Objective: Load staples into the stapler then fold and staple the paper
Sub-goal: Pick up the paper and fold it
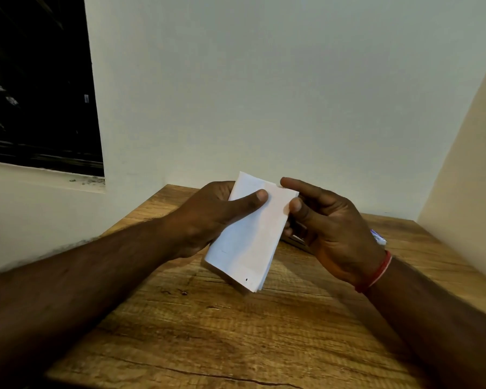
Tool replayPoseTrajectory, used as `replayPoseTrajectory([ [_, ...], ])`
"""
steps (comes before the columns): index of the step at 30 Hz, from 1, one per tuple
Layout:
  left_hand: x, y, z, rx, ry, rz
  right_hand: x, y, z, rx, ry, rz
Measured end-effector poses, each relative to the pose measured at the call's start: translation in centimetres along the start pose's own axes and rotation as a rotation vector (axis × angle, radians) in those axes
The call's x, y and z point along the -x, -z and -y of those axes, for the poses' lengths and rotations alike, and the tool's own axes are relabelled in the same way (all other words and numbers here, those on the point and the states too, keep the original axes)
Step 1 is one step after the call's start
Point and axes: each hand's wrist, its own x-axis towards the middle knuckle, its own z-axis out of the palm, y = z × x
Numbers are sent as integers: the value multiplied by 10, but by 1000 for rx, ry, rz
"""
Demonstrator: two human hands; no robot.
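A folded white paper, several layers thick, is held tilted above the wooden table. My left hand grips its left edge, thumb pressed across the front. My right hand touches the paper's upper right edge with thumb and forefinger; its other fingers curl behind. A dark, partly metallic object, perhaps the stapler, lies on the table mostly hidden behind my right hand. A small white and blue box peeks out behind my right wrist.
The table stands in a corner, with a white wall behind and a cream panel on the right. A dark window with a sill is at the upper left. A red thread band circles my right wrist.
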Motion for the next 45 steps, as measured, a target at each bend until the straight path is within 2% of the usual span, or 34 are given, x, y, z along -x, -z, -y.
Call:
replayPoseTrajectory([
  [12,2,-1,-6,-58,26,-26,0,2,-1,19,-5,-1],
  [15,2,-2,-8,-118,16,-74,-2,4,-4,22,-1,13],
  [17,1,-2,-6,-207,-65,-156,-3,5,-7,30,10,9],
  [20,-2,0,-5,-491,-233,-318,-6,7,-12,102,23,-65],
  [22,-3,1,-5,-654,-327,-341,-6,9,-15,224,65,-119],
  [26,-1,2,-5,-713,-434,-335,-6,11,-14,428,155,-195],
  [30,-2,3,-5,-734,-459,-322,-7,11,-12,483,227,-210],
  [32,-2,3,-4,-688,-472,-323,-7,13,-13,532,256,-212],
  [38,-4,6,-5,-264,-486,-352,-8,18,-8,562,266,-224],
  [45,-5,6,-4,-175,-487,-379,-11,21,-8,570,292,-256],
])
